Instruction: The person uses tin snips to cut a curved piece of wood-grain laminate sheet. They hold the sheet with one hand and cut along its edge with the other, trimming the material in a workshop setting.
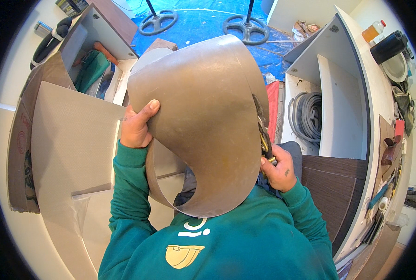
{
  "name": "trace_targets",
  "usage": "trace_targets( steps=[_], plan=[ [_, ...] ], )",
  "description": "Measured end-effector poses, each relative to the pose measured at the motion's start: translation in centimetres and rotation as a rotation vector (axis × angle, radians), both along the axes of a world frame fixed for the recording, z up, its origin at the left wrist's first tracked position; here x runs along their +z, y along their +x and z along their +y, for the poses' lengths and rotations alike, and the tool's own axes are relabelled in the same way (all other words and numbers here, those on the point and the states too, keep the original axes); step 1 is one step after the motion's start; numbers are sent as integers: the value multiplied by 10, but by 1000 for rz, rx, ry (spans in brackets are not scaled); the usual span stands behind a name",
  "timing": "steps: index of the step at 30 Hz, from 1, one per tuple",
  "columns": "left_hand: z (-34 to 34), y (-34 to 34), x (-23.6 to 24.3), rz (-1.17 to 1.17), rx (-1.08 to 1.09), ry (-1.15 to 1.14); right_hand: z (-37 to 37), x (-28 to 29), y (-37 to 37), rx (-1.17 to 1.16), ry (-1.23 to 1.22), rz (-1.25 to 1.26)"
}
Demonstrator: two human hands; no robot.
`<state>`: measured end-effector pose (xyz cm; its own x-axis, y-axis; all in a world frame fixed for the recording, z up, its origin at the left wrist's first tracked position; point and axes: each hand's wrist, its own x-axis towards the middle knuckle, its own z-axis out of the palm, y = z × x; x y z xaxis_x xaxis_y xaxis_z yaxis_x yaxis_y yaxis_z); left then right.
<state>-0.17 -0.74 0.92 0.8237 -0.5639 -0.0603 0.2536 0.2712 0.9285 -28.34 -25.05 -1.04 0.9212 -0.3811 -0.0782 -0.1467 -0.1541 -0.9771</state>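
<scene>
A large brown-grey sheet (203, 107), thin and smooth, is curled into a loose roll in front of my chest. My left hand (138, 123) is closed on its left edge, thumb lying on the outer face. At the sheet's right edge, my right hand (279, 169) is wrapped round the handles of hand shears (265, 142) with black and yellow parts. The shears' metal head lies against the sheet's edge. Their blade tips are partly hidden, so I cannot tell how far apart they are. A curved opening in the roll shows my dark trousers behind it.
An open cabinet (338, 93) at the right holds a coiled grey hose (306, 116). Tools and an orange bottle (374, 31) crowd the far-right surface. Large flat panels (72, 140) lean at the left. Two wheel-shaped stand bases (246, 30) rest on blue sheeting (201, 23) ahead.
</scene>
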Motion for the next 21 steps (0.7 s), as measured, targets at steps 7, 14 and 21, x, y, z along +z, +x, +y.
trace_targets(
  steps=[7, 14, 21],
  plan=[
    [1, 1, 1, 4, -23, 8, -1, -7, -3, -18, 17, 9],
    [0, -1, 6, -18, -49, 16, -2, 5, 4, -7, -51, -7],
    [1, -1, 7, -35, -51, 23, -1, 5, 3, -9, -20, 6]
  ],
)
